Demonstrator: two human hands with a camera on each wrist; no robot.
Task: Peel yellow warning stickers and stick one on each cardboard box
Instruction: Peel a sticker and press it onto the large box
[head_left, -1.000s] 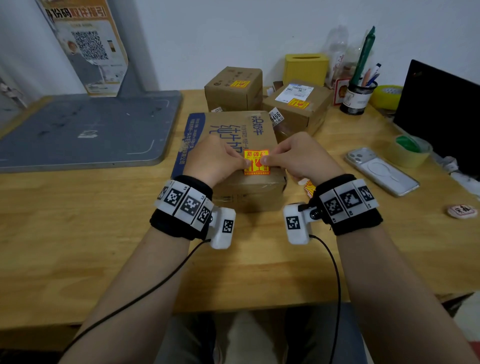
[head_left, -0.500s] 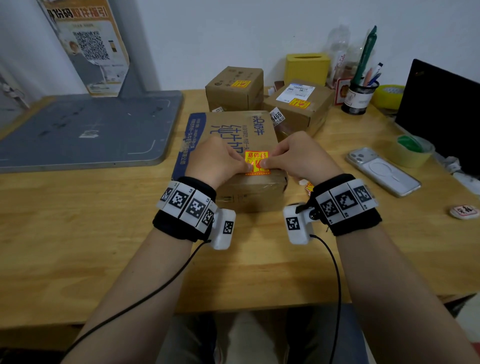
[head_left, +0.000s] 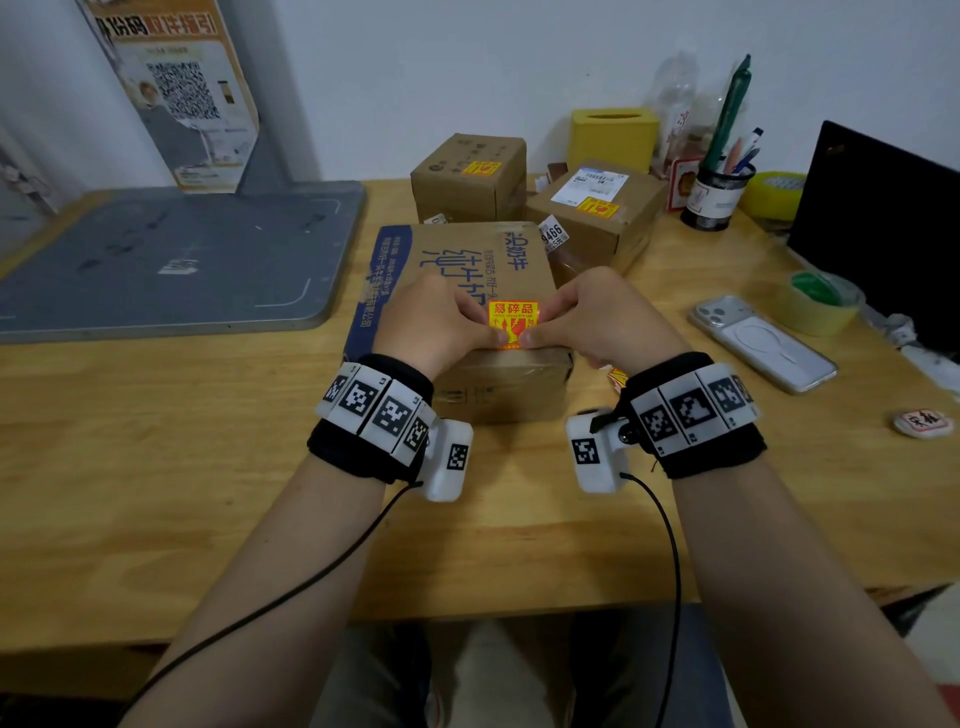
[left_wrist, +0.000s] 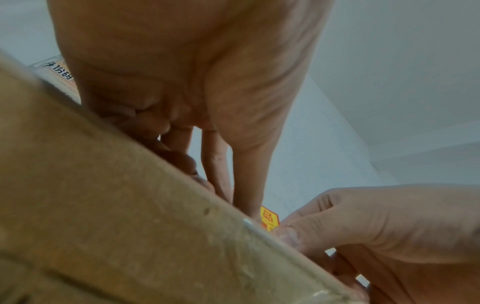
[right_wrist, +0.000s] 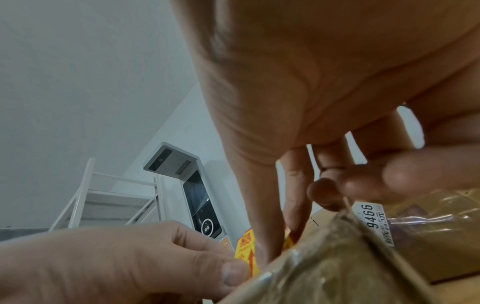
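Observation:
A yellow warning sticker (head_left: 513, 322) sits at the near top edge of the large printed cardboard box (head_left: 467, 260). My left hand (head_left: 488, 327) pinches its left side and my right hand (head_left: 537, 325) its right side, thumbs on the lower corners. In the wrist views the sticker (left_wrist: 269, 218) (right_wrist: 245, 253) shows above the box edge (left_wrist: 130, 226); I cannot tell whether it lies flat. Behind, a small box (head_left: 467, 192) and a labelled box (head_left: 623, 234) each carry a yellow sticker. More stickers (head_left: 618, 375) peek out under my right wrist.
A phone (head_left: 763, 343), a tape roll (head_left: 823, 306) and a dark laptop (head_left: 883, 223) lie to the right. A pen cup (head_left: 719, 192) and a yellow tissue box (head_left: 615, 135) stand at the back. A grey board (head_left: 171, 254) covers the wooden table's (head_left: 156, 467) far left.
Both thumbs have slid down the sticker towards the box's near edge. The sticker and the box stay where they were.

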